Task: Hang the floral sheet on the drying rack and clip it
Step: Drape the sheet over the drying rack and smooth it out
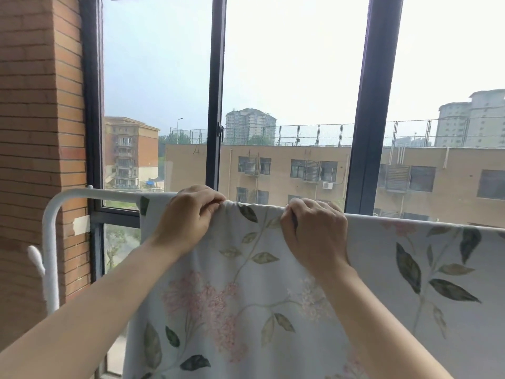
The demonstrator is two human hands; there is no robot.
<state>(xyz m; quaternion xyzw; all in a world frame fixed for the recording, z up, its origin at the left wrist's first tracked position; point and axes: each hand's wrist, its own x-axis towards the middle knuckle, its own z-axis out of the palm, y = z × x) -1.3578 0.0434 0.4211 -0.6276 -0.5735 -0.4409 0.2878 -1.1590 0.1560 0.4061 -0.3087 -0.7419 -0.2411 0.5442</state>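
Observation:
The floral sheet (246, 291), pale with pink blossoms and green leaves, hangs over the top bar of the white drying rack (82, 193) and falls toward me. My left hand (188, 214) pinches a bunch of the sheet at the bar. My right hand (314, 231) grips the sheet's top fold a little to the right, also at the bar. Between the two hands the cloth is gathered into small wrinkles. A small dark thing shows under my right fingers; I cannot tell whether it is a clip. The bar is hidden under the sheet to the right.
The rack's left upright (50, 255) curves down beside a brick wall (32, 132), with a white hook (35, 259) on it. Directly behind the rack stands a dark-framed window (216, 105) showing buildings outside.

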